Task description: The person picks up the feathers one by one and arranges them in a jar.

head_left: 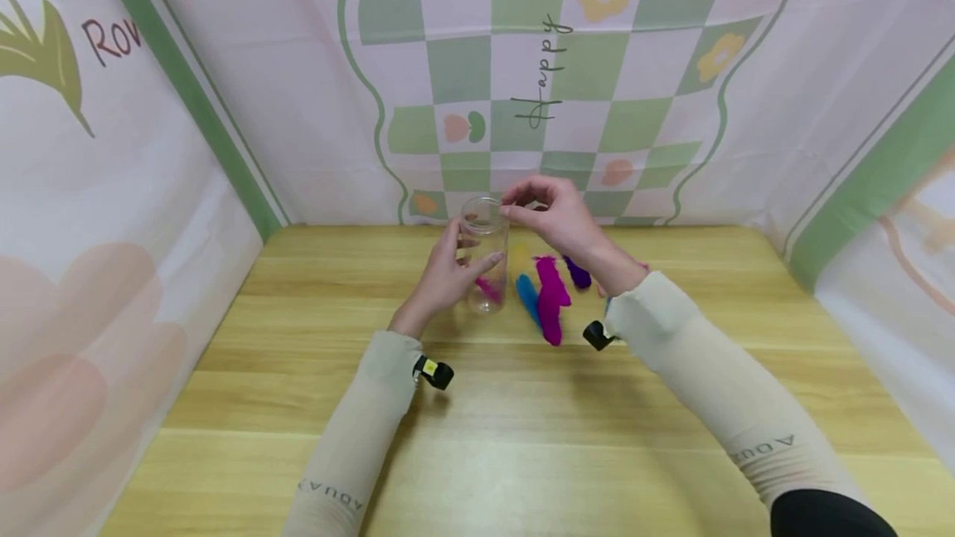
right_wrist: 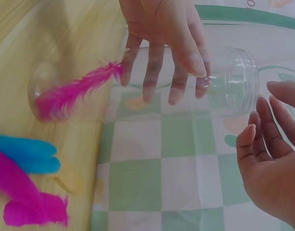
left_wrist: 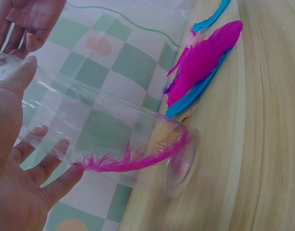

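A clear plastic jar (head_left: 487,259) without a lid stands upright on the table, one magenta feather (left_wrist: 137,156) inside it leaning toward its base. My left hand (head_left: 448,270) grips the jar around its side, thumb on one side and fingers on the other. Beside the jar's open rim is my right hand (head_left: 555,210), its fingers loosely bent and nothing showing between them; the fingertips (right_wrist: 264,107) are right at the rim. To the right of the jar lie a magenta feather (head_left: 550,301) and a blue feather (head_left: 528,298).
A purple feather (head_left: 577,273) and a pale yellow feather (head_left: 520,253) lie farther back on the wooden table (head_left: 477,437). Behind the table's back edge hangs a green-and-white checked cloth (head_left: 515,65). More printed cloth (head_left: 89,214) hangs at the left side.
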### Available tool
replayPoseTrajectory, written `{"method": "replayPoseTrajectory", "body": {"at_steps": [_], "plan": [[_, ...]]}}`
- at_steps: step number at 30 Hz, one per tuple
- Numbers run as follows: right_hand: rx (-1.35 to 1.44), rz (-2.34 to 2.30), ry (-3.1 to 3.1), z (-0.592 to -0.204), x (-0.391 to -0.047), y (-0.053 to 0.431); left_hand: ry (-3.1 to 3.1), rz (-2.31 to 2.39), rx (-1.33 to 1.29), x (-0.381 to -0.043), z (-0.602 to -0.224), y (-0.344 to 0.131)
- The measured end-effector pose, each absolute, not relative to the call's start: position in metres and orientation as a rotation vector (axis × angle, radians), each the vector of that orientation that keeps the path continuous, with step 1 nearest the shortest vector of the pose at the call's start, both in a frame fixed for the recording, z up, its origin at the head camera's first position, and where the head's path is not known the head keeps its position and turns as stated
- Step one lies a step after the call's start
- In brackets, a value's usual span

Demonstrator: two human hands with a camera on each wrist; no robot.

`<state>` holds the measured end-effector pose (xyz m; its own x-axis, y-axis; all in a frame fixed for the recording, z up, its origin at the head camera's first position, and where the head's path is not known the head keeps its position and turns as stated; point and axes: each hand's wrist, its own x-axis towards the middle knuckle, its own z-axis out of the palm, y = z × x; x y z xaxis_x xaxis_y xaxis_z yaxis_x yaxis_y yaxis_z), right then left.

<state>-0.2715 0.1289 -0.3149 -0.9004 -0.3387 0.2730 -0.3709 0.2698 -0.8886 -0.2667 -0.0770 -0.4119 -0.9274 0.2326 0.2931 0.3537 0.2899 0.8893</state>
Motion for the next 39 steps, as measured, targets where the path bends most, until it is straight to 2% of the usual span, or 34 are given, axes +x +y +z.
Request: {"method": "replayPoseTrajectory", "body": {"at_steps": [15, 39], "plan": [[0.728, 1.666, -2.570, -0.313, -0.268, 0.149, -2.431, -1.716, -0.572, -0.269, -0.412, -0.078], [0.588, 1.597, -2.688, -0.323, -0.256, 0.186, -2.423, -1.749, -0.586, -0.268, -0.414, -0.078]]}}
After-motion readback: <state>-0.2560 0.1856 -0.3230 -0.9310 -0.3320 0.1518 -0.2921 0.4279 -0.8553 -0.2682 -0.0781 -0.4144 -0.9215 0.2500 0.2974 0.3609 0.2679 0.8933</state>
